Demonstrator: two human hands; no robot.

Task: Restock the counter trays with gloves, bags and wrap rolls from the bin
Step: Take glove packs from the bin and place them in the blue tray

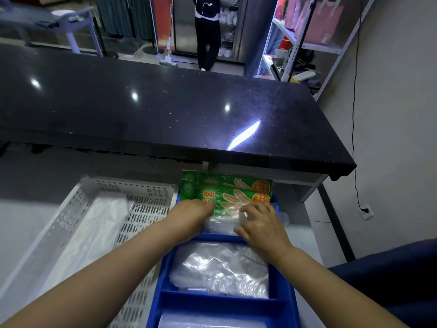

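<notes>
In the far compartment of the blue tray [212,301], 2 green glove packs [233,185] stand upright, the left hand [192,215] and right hand [260,223] curling their fingers onto them. A white perforated basket [151,192] sits left of the tray. Beyond the tray are a glossy black counter [165,102] and metal shelving [293,46].

The scene is rather dim, with a cool bluish tone. Light comes from above: the glossy black tabletop [165,102] mirrors several small round lamps and one long bright streak near its right end. A dark shadow lies under its front edge. The clear bags in the blue tray [165,268] give soft glare. The green glove packs [231,185] keep the strongest colour. The white basket [78,209] looks pale and soft. Straight lines bend near the edges, as on the shelf [295,43].
</notes>
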